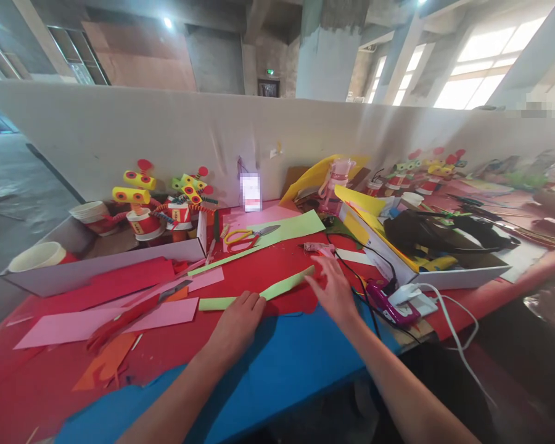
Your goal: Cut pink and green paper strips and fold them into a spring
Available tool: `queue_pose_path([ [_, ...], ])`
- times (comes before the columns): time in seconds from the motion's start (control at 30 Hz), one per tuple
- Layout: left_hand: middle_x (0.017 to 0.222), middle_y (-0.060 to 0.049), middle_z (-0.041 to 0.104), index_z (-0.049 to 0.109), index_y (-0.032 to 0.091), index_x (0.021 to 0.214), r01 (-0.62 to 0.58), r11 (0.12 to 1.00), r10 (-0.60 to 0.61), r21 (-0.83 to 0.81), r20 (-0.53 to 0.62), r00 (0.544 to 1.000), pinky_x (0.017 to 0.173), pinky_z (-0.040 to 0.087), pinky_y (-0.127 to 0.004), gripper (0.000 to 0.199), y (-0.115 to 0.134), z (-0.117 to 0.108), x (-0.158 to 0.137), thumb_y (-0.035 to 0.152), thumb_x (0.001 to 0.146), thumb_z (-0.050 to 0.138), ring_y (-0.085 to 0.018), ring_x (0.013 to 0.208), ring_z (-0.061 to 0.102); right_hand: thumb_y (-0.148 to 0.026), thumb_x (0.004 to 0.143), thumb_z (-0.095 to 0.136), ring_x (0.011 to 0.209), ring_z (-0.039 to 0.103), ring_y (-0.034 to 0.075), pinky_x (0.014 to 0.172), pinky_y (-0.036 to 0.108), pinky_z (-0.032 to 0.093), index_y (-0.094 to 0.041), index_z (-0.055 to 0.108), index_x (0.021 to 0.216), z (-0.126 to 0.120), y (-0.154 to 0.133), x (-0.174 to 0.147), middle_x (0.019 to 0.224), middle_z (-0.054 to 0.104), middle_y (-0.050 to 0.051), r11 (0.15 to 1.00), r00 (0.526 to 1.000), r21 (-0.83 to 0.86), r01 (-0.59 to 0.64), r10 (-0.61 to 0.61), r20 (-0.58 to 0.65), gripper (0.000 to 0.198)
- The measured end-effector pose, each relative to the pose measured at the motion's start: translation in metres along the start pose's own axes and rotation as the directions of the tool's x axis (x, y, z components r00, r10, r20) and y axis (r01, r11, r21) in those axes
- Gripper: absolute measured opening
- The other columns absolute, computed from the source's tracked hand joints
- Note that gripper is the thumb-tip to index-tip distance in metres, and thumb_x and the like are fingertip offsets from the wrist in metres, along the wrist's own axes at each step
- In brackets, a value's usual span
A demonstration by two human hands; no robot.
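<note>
A light green paper strip (284,285) lies across the red and blue sheets in front of me, its right part bent upward. My left hand (238,322) presses it down near the middle, fingers curled together over it. At the strip's right end is my right hand (337,291), its thumb and fingers spread apart. The thumb is close to the strip's tip; whether they touch I cannot tell. Just beyond those fingers lies a pink glue gun (319,247), partly hidden by the hand. Yellow-handled scissors (245,237) rest on a larger green sheet (296,229) farther back.
On the left, a white box (120,265) holds paper cups (92,217) and paper-cup robot figures (143,223). Pink strips (166,314) and a red-handled cutter (134,311) lie before it. At right are a cluttered box (462,277), a purple power strip (393,305) and cables.
</note>
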State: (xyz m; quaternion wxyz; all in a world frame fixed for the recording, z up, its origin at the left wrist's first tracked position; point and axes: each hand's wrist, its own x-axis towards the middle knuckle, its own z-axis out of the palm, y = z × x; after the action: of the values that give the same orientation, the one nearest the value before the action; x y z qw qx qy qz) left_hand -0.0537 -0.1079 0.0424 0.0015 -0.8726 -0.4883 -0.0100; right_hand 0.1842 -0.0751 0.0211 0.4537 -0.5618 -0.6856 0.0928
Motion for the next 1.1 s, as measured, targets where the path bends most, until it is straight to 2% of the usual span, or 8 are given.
queue_pose_path([
  [0.1,0.116,-0.015,0.061,0.056,0.011,0.121,-0.007,1.000,0.006,0.019,0.033,0.999,0.090,0.047,-0.039,0.042,0.003,-0.002,0.001,0.000,0.087,0.035,-0.025,0.106,0.055,-0.046,0.078,0.064,0.050,0.054,0.010,0.054,0.031,0.052,-0.018,0.054,0.122,-0.002,0.022,0.011,0.111,0.065,0.011,0.943,0.945,0.181,-0.280,0.238,0.222,0.053],
  [0.23,0.126,-0.017,0.058,0.050,0.010,0.133,-0.009,0.999,0.006,0.048,0.067,0.998,0.096,0.046,-0.042,0.052,0.005,-0.001,0.002,-0.002,0.085,0.036,-0.026,0.116,0.052,-0.051,0.075,0.061,0.043,0.050,0.009,0.040,0.022,0.040,-0.017,0.059,0.100,0.009,0.031,0.013,0.072,0.064,0.000,0.850,0.876,0.331,-0.409,0.264,0.403,0.042],
  [0.37,0.126,-0.017,0.057,0.048,0.012,0.137,-0.017,0.997,0.010,0.078,0.080,0.997,0.096,0.046,-0.041,0.055,0.006,0.000,0.002,-0.001,0.084,0.038,-0.026,0.116,0.052,-0.042,0.077,0.059,0.038,0.050,0.009,0.038,0.019,0.039,-0.018,0.055,0.072,0.014,0.033,0.011,0.050,0.055,-0.005,0.822,0.844,0.323,-0.469,0.311,0.437,0.025],
  [0.67,0.142,-0.015,0.049,0.043,0.014,0.143,-0.062,0.983,0.045,0.172,0.099,0.994,0.098,0.047,-0.041,0.059,0.008,0.001,0.001,0.000,0.085,0.040,-0.028,0.121,0.050,-0.023,0.078,0.055,0.040,0.056,0.013,0.040,0.021,0.044,-0.022,0.048,0.072,0.013,0.033,0.010,0.050,0.053,-0.007,0.856,0.826,0.156,-0.492,0.403,0.395,0.009],
  [0.83,0.144,-0.014,0.048,0.043,0.016,0.143,-0.060,0.984,0.039,0.168,0.125,0.991,0.099,0.046,-0.042,0.060,0.008,-0.001,0.001,0.001,0.085,0.041,-0.029,0.125,0.047,-0.018,0.082,0.055,0.064,0.065,0.019,0.058,0.028,0.050,-0.020,0.055,0.083,0.003,0.020,0.011,0.069,0.063,0.001,0.949,0.908,-0.182,-0.257,0.301,0.291,0.002],
  [0.97,0.143,-0.014,0.049,0.047,0.015,0.141,-0.075,0.981,0.054,0.179,0.119,0.991,0.098,0.047,-0.043,0.056,0.009,0.000,0.002,0.003,0.087,0.041,-0.030,0.122,0.049,-0.012,0.092,0.040,0.100,0.064,0.025,0.085,0.039,0.051,-0.016,0.057,0.117,-0.004,-0.012,-0.004,0.109,0.065,0.015,0.894,0.994,-0.448,-0.024,0.068,0.081,0.031],
  [1.03,0.139,-0.014,0.053,0.052,0.016,0.136,-0.080,0.983,0.065,0.168,0.093,0.994,0.097,0.047,-0.043,0.050,0.009,0.000,0.003,0.006,0.088,0.043,-0.029,0.118,0.052,-0.014,0.095,0.036,0.114,0.058,0.025,0.099,0.041,0.045,-0.017,0.055,0.125,-0.001,-0.032,-0.018,0.118,0.064,0.015,0.912,0.969,-0.353,0.210,-0.145,0.202,0.036],
  [1.1,0.129,-0.014,0.059,0.059,0.017,0.129,-0.079,0.986,0.070,0.147,0.069,0.995,0.096,0.048,-0.043,0.043,0.009,0.000,0.002,0.009,0.089,0.046,-0.028,0.113,0.055,-0.026,0.097,0.039,0.130,0.048,0.025,0.110,0.045,0.037,-0.019,0.045,0.139,0.007,-0.048,-0.031,0.135,0.057,0.013,0.880,0.837,-0.158,0.449,-0.351,0.421,0.043],
])
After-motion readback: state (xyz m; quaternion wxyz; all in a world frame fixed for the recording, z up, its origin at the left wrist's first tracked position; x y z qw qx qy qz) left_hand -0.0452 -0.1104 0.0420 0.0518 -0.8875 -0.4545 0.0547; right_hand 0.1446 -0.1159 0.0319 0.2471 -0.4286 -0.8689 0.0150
